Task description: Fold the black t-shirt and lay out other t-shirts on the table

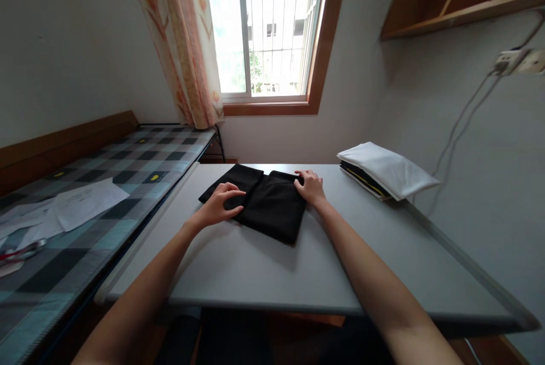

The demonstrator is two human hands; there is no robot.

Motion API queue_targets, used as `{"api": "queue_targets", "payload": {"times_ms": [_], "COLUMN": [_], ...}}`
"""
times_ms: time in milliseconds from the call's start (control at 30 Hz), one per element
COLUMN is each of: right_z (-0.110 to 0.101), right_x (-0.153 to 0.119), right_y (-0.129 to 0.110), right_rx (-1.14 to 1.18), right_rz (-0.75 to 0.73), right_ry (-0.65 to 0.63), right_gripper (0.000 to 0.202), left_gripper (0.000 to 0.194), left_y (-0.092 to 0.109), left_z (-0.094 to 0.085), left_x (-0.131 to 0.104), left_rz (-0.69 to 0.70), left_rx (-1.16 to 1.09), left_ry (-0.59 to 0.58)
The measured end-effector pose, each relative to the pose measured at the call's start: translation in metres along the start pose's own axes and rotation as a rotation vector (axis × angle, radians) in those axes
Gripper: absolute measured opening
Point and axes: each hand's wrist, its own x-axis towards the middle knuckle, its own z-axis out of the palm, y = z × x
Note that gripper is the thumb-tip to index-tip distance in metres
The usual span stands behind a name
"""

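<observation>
The left hand [218, 204], loosely spread, and right hand [312, 188], grip unclear, span flat folded black fabric [275, 206]; uneven tugging could wrinkle it.

Folded black fabric [275, 209], flat, askew

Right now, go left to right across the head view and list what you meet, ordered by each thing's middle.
Loose papers, left hand, black folded item, right hand, white bundle, wall sockets.
</observation>
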Motion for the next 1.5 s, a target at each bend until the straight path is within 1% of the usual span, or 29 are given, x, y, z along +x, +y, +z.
{"api": "queue_targets", "payload": {"times_ms": [67,100,167,267,333,367,433,533,667,833,967,1067,1167,1300,1400,1500], "right_z": [-0.002,-0.002,0.001,0.014,0.026,0.033,0.047,0.064,0.076,0.081,0.079,0.075,0.07,0.067,0.068,0.067], "right_x": [0.005,0.009,0.02,0.042,0.057,0.063,0.072,0.077,0.076,0.077,0.079,0.08,0.079,0.074,0.071,0.071], "right_y": [-0.014,-0.022,-0.037,-0.059,-0.071,-0.076,-0.083,-0.09,-0.094,-0.092,-0.09,-0.089,-0.087,-0.084,-0.084,-0.084], "right_rx": [0.007,0.013,0.029,0.071,0.089,0.089,0.071,0.027,-0.041,-0.014,0.015,0.043,0.042,0.003,-0.012,-0.034], "right_rz": [-0.063,-0.09,-0.129,-0.134,-0.097,-0.071,-0.025,0.012,0.064,0.124,0.152,0.199,0.232,0.23,0.223,0.176], "right_ry": [0.025,0.023,-0.019,-0.15,-0.261,-0.311,-0.379,-0.382,-0.399,-0.424,-0.431,-0.384,-0.36,-0.413,-0.407,-0.399], "right_gripper": [0.03,0.029,0.026,0.024,0.025,0.025,0.027,0.029,0.031,0.029,0.029,0.032,0.031,0.028,0.03,0.03], "left_gripper": [0.036,0.037,0.044,0.06,0.066,0.066,0.059,0.043,0.031,0.022,0.016,0.018,0.018,0.018,0.018,0.016], "left_y": [-0.006,-0.008,-0.01,-0.014,-0.018,-0.02,-0.023,-0.024,-0.024,-0.032,-0.033,-0.03,-0.027,-0.024,-0.023,-0.023], "left_z": [-0.002,-0.002,0.0,0.004,0.007,0.007,0.008,0.008,0.011,0.018,0.02,0.019,0.021,0.024,0.025,0.025], "left_x": [-0.003,-0.005,-0.009,-0.014,-0.016,-0.017,-0.018,-0.019,-0.019,-0.018,-0.017,-0.017,-0.017,-0.016,-0.016,-0.017], "left_rz": [-0.008,-0.012,-0.003,0.017,0.007,-0.005,-0.032,-0.038,0.011,0.072,0.098,0.094,0.104,0.113,0.106,0.108], "left_rx": [-0.025,-0.028,0.006,0.113,0.185,0.211,0.236,0.202,0.188,0.222,0.257,0.235,0.213,0.167,0.142,0.15], "left_ry": [0.062,0.061,-0.01,-0.147,-0.166,-0.159,-0.133,-0.12,-0.13,-0.139,-0.153,-0.117,-0.132,-0.157,-0.143,-0.142]}}
